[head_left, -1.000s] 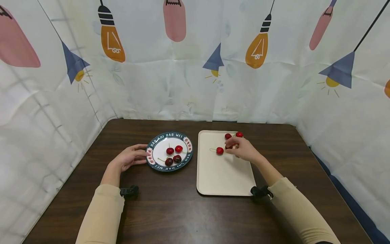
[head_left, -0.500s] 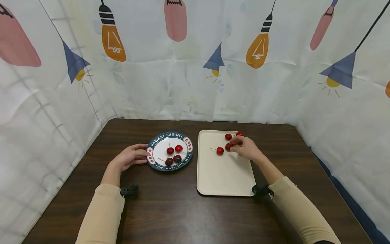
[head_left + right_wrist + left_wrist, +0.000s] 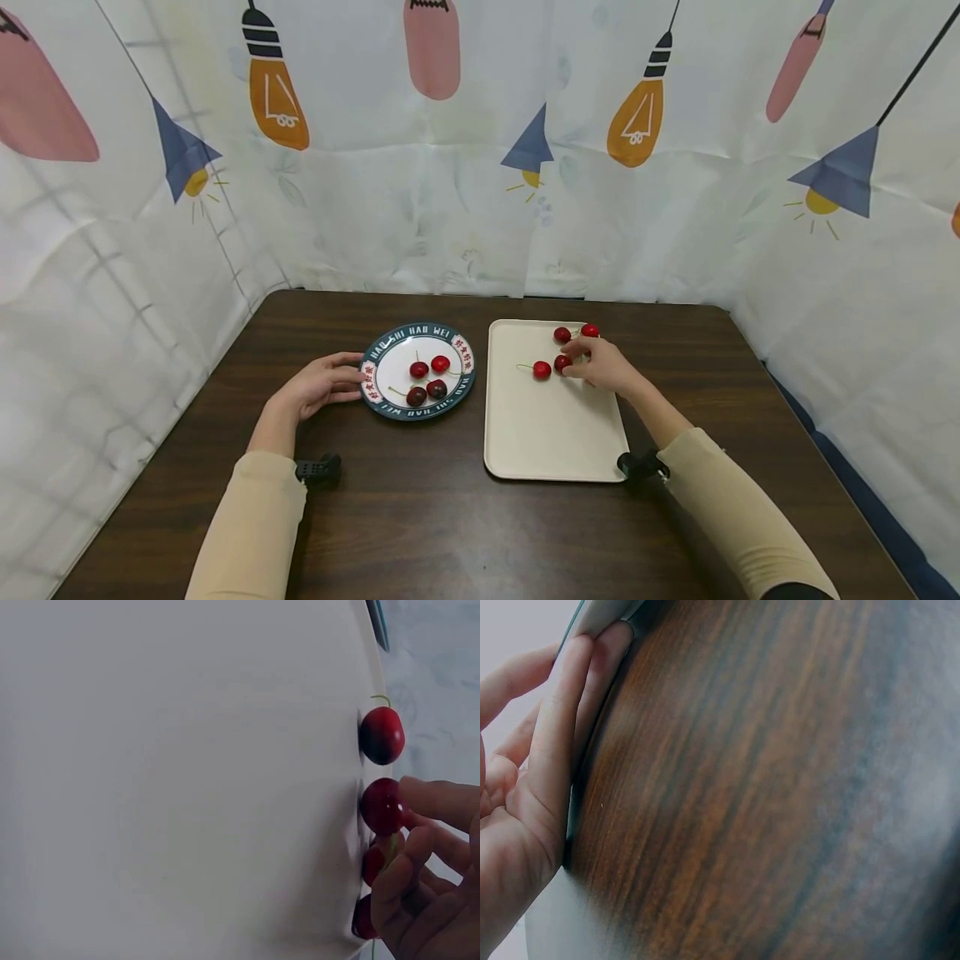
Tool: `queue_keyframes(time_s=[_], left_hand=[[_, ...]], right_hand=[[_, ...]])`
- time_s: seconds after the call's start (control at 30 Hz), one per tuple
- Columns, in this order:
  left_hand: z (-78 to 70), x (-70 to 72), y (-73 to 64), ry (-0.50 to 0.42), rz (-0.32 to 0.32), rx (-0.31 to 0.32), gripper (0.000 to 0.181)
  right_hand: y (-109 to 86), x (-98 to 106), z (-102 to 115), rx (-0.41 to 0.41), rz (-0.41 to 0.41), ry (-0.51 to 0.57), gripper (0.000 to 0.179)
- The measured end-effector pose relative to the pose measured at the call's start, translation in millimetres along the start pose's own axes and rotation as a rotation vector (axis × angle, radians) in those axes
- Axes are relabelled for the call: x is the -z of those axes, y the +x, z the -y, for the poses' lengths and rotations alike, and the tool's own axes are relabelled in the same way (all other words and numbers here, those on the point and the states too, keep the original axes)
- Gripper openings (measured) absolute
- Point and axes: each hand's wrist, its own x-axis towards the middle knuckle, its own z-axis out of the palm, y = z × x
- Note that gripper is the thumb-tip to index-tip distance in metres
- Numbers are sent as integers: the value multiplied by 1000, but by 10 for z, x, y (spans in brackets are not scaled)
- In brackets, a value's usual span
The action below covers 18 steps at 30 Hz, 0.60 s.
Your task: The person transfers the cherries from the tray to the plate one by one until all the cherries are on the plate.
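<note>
My left hand holds the left rim of a round plate with a dark teal lettered border; in the left wrist view its fingers lie over and under that rim. Several red cherries with green stems, one of them a dark cherry, lie on the plate. At the cream tray, my right hand reaches around a dark red cherry. One fingertip is right at that cherry's side, and the other fingers are bent near its stem, with a gap between them.
The rectangular cream tray lies to the right of the plate on a dark wooden table. Other cherries near it are a brighter cherry to the left and a cherry at the back. A patterned curtain hangs behind.
My right hand's fingers shift slightly right off the cherry, then back left to its side. The left hand and the plate stay in place.
</note>
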Motion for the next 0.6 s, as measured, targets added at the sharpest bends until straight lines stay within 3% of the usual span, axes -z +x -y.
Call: queue_keyframes(time_s=[0.6], left_hand=[[17, 12, 1, 5, -5, 2, 71]], right_hand=[[16, -101, 43, -1, 34, -61, 33]])
